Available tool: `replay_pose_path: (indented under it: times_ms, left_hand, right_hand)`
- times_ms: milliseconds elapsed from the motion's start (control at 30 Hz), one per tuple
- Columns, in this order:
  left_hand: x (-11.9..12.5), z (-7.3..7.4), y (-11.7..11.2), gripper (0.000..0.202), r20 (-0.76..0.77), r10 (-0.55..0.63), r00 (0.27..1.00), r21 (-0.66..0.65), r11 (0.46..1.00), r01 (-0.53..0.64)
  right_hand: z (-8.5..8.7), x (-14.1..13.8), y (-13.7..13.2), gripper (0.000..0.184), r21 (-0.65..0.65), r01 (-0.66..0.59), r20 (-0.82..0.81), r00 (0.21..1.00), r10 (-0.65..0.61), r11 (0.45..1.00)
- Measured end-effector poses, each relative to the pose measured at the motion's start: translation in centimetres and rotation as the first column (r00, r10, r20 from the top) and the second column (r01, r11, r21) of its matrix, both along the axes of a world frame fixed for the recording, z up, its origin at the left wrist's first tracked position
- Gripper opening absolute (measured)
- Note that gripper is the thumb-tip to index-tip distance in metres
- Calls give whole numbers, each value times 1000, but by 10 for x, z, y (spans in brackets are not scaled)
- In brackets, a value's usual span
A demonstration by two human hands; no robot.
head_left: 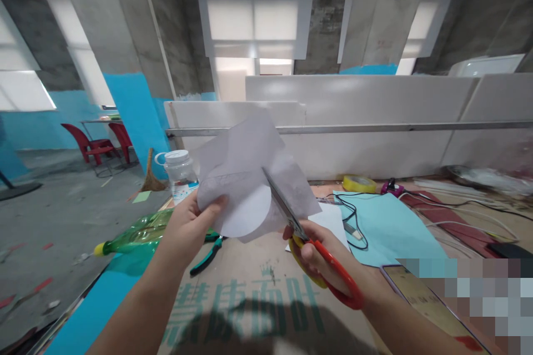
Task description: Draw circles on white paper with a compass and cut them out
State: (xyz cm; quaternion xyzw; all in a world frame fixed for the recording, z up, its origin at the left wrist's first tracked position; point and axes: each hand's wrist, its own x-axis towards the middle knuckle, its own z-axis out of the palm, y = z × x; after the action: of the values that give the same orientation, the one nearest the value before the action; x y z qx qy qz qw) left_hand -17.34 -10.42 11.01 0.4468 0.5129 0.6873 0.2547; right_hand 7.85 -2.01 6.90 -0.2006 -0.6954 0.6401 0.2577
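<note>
My left hand [200, 219] pinches a sheet of white paper [245, 147] by its left side, thumb on top, holding it up above the table. The near part of the sheet has a rounded, curved edge. In my right hand [320, 255] is a pair of scissors [291, 219] with red and yellow handles, my fingers through the loops. The blades point up and away, lying against the paper along the curve. Whether the blades are fully closed is hard to make out. Beneath the hands lies a cardboard sheet [250, 294] with green printed characters.
To the left lie a green plastic bottle [137, 236], teal-handled pliers [208, 258] and a clear jug [179, 172] with a white lid. At right are light blue paper [391, 227], a black cable [353, 216], yellow tape [358, 183] and a phone [428, 302]. White panels [366, 150] stand behind.
</note>
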Motion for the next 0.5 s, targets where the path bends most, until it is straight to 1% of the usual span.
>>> replay_pose_path:
  times_ms: [133,333,500]
  left_hand:
    - [-1,-1,0,53,-8,8,1000,-1,1000,-8]
    - [-5,-2,2,50,-3,4,1000,-3,1000,-4]
    - [-6,-1,3,49,16,19,1000,-1,1000,-19]
  right_hand:
    - [1,1,-1,72,17,8,24,1000,-9,1000]
    - [7,2,-4,76,71,-1,30,1000,-1,997]
    - [4,2,-2,78,26,-7,68,998,5,1000]
